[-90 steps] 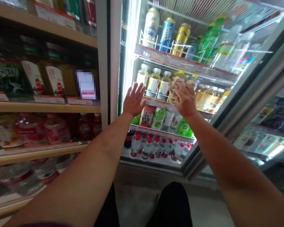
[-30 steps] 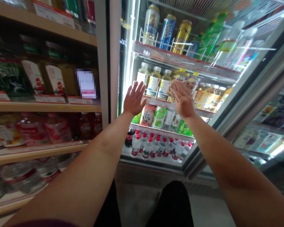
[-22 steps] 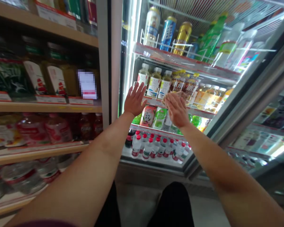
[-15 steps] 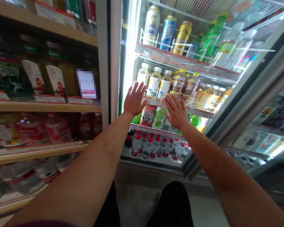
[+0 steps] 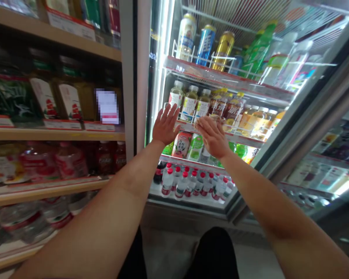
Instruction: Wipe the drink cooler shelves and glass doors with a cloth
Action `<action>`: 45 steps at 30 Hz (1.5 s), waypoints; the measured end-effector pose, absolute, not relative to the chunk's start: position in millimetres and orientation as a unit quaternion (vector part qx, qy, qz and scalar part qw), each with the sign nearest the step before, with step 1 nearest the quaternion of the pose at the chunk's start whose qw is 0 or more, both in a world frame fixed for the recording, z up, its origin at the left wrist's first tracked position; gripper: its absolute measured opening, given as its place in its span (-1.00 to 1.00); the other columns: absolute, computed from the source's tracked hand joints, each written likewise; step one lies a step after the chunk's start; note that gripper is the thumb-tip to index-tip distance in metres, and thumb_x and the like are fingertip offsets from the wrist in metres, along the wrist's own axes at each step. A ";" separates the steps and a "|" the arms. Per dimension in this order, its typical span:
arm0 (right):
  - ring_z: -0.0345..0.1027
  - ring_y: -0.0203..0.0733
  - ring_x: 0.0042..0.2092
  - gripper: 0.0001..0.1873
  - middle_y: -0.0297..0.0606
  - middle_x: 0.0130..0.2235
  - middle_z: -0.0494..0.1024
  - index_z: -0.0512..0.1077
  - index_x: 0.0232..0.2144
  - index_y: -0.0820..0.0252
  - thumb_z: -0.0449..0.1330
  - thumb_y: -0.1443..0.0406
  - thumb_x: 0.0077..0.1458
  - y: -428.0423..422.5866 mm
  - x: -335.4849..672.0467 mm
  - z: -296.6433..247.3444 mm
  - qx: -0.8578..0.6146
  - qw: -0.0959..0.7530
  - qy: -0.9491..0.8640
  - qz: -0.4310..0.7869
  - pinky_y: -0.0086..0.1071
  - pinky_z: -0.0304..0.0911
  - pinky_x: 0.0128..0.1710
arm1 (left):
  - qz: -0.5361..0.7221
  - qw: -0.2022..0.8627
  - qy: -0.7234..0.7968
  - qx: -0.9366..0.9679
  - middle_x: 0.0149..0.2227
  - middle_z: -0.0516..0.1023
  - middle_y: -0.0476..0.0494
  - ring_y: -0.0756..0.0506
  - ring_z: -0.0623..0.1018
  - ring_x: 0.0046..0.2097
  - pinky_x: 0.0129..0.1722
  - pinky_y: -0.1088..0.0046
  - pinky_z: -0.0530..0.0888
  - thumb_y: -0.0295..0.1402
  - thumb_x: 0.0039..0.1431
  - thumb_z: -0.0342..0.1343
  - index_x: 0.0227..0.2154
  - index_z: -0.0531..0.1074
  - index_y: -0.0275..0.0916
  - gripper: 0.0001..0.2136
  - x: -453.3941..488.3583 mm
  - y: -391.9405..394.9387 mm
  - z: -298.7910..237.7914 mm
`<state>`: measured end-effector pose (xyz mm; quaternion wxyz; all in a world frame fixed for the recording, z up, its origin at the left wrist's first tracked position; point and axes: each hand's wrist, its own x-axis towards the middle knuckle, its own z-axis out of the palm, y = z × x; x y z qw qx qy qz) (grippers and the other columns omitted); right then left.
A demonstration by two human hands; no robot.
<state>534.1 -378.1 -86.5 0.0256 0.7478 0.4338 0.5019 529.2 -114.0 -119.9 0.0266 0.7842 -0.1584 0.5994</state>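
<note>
My left hand (image 5: 166, 126) lies with fingers spread against the glass front of a lit drinks fridge, in front of the white-capped bottles. Pressed flat on the glass to its right is my right hand (image 5: 213, 137), with a crumpled beige-brown cloth (image 5: 220, 118) under its fingers. Most of the cloth is hidden by the hand. Behind the glass are a white-labelled bottle (image 5: 189, 104) and dark-brown tea bottles (image 5: 234, 106) near my right fingers. A red-pink bottle (image 5: 181, 145) stands on the shelf below, between my hands.
A metal door frame (image 5: 279, 155) slants along the right of the glass. Wooden shelves (image 5: 58, 133) of bottles stand close at left. Red-capped water bottles (image 5: 182, 184) fill the fridge bottom. Grey floor (image 5: 165, 248) shows by my dark-clothed knees.
My right hand has slid slightly left and down across the glass with the cloth, its fingers now closer together. My left hand stays nearly in place. The view has tilted up slightly.
</note>
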 end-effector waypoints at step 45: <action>0.12 0.05 0.36 -0.49 -0.31 0.33 0.32 0.29 0.30 -0.03 -0.05 0.34 0.37 -390.3 539.5 -64.9 0.741 -0.078 0.321 0.585 0.08 0.10 0.34 | 0.574 0.062 -0.164 0.800 0.45 -0.01 -0.21 -0.24 -0.12 0.47 0.44 0.00 -0.17 -0.11 0.41 -0.19 0.44 -0.10 -0.22 -0.38 526.9 -114.7 -118.6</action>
